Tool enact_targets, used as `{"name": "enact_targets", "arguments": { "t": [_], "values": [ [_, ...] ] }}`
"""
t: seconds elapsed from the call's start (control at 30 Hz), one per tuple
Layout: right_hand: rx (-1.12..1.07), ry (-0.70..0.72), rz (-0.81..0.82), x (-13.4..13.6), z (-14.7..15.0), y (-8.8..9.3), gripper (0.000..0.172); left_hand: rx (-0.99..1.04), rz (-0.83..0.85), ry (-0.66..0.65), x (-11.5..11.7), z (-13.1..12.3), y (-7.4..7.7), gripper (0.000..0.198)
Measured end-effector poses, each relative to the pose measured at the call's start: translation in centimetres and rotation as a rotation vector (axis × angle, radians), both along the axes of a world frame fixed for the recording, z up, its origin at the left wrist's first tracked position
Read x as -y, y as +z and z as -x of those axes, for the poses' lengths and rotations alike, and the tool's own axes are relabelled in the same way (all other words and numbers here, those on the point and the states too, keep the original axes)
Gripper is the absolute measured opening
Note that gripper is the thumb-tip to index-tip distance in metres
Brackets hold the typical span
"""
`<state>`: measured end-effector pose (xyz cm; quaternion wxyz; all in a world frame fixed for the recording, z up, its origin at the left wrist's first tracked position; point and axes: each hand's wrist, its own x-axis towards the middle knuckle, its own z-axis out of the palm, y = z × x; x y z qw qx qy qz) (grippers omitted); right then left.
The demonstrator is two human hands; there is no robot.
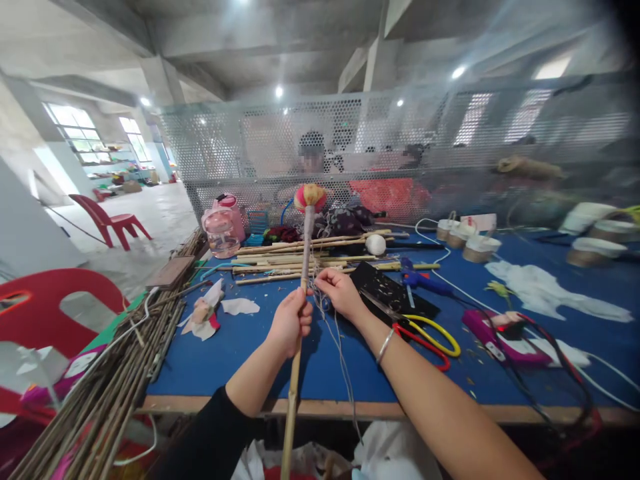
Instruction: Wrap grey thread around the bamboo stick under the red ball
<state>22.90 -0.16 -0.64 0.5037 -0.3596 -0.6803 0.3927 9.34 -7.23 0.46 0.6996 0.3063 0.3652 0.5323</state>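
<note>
My left hand is wrapped round a bamboo stick that stands upright in front of me. A red and yellow fabric ball tops the stick, and grey wrapping covers its upper part. Close by on the right, my right hand has its fingers pinched together on thin grey string. The string hangs in loose strands past the table edge. Beneath my right wrist lie scissors with red and yellow handles, partly over a black cloth.
Bamboo sticks lie behind my hands, with a white ball nearby. A blue glue gun and a purple power strip sit right. Long thin sticks lie at left. A perforated metal screen stands behind the table.
</note>
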Motion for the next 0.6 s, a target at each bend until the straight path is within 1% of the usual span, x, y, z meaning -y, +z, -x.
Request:
{"name": "enact_targets", "arguments": {
  "t": [0.07, 0.17, 0.27, 0.43, 0.5, 0.6],
  "values": [
    [0.028, 0.013, 0.009, 0.3, 0.3, 0.0, 0.018, -0.067, -0.032, 0.079, 0.2, -0.2, -0.3, 0.039],
    [0.055, 0.018, -0.001, 0.8, 0.6, 0.1, 0.018, -0.106, -0.076, 0.109, 0.5, 0.1, -0.7, 0.039],
    [0.067, 0.008, -0.023, 1.2, 0.6, 0.4, 0.017, -0.091, -0.089, 0.082, 0.7, 0.8, -0.7, 0.036],
    [0.099, 0.009, -0.038, 1.8, 0.5, 0.8, 0.018, -0.014, 0.049, -0.07, 1.5, 1.3, -0.1, 0.041],
    [0.095, 0.027, -0.035, 2.0, 0.4, 0.9, 0.018, 0.001, 0.05, -0.065, 1.9, 0.9, 0.0, 0.041],
    [0.092, 0.024, -0.053, 2.3, 0.3, 1.2, 0.018, -0.033, -0.032, 0.001, 2.3, 0.3, 0.0, 0.036]
  ]
}}
